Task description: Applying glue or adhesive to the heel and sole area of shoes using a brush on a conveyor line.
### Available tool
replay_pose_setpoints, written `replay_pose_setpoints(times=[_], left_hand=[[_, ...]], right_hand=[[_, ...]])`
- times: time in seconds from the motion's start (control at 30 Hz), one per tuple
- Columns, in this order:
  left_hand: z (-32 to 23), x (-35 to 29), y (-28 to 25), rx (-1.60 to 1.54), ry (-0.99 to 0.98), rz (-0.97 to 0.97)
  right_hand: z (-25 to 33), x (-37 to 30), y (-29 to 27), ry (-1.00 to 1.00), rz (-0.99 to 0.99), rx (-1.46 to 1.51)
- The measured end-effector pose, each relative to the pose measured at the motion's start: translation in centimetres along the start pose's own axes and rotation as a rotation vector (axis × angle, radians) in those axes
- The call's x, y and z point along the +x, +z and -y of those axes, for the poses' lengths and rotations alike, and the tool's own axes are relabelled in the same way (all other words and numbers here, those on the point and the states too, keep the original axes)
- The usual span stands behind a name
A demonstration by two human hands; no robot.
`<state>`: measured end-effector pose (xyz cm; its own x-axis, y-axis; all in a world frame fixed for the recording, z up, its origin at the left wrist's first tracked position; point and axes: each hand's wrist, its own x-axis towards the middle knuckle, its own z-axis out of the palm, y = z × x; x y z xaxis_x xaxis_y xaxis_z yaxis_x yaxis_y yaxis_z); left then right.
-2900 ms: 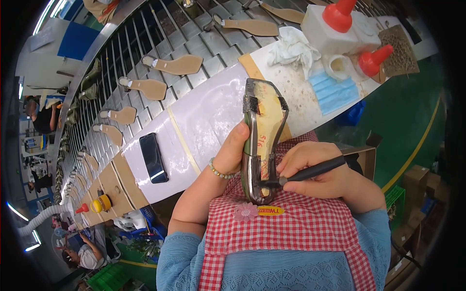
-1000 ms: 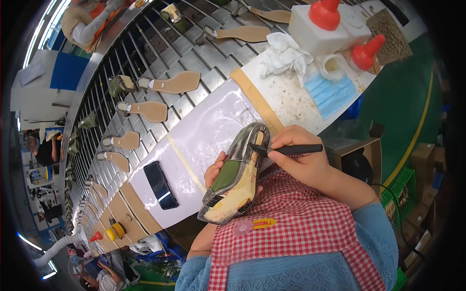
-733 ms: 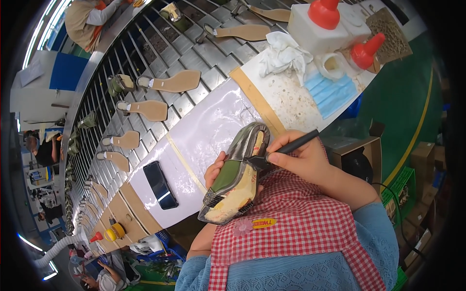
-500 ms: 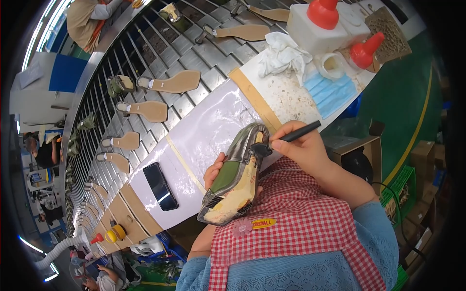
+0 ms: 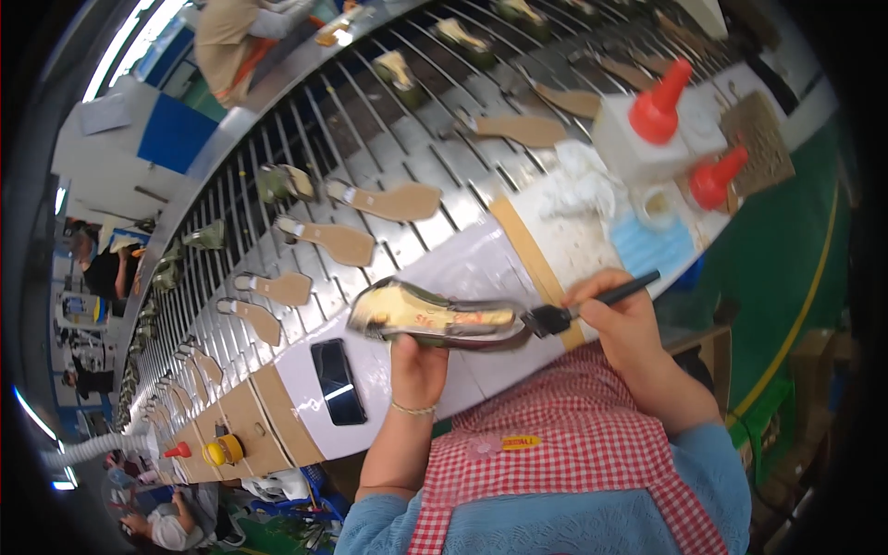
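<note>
Over the white work sheet my left hand grips a green and grey shoe upper stretched on a last. Its yellowish underside faces up, with red marks on it. The broad end points left and the narrow end right. My right hand is closed round the black handle of a brush. The dark brush head is close against the narrow end of the shoe; motion blur hides whether they touch.
A metal slat conveyor carries several tan soles and green shoe uppers. A black phone lies left of my left arm. At right are a white jar, red-nozzled bottles, a blue mask and a crumpled white cloth.
My left hand has turned the shoe from steeply tilted to nearly level, underside up, and moved it forward over the sheet. The brush has shifted slightly right and nearer me. The view has shifted too.
</note>
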<state>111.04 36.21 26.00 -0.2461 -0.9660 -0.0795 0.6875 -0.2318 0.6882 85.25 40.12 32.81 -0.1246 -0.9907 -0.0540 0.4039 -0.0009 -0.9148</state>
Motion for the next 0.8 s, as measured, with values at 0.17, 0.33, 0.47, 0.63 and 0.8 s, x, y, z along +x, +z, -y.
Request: replay_pose_setpoints(times=[0.17, 0.33, 0.47, 0.63, 0.8], left_hand=[[-6.9, 8.9, -1.4, -0.255, -0.076, 0.091], [-15.0, 21.0, -4.5, -0.015, 0.155, 0.061], [-17.3, 31.3, -5.7, 0.207, 0.134, -0.006], [-17.4, 41.4, -10.3, 0.309, 0.087, 0.042], [-16.6, 44.9, -11.7, 0.396, -0.001, 0.122]], right_hand=[[0.9, 0.6, 0.1, -0.033, -0.029, 0.009], [0.5, 2.3, 0.7, 0.027, -0.066, 0.015], [0.3, 4.1, 0.8, 0.053, -0.144, 0.005], [0.0, 6.2, 1.0, 0.107, -0.206, -0.004], [-1.1, 8.4, 0.8, 0.127, -0.205, 0.008]])
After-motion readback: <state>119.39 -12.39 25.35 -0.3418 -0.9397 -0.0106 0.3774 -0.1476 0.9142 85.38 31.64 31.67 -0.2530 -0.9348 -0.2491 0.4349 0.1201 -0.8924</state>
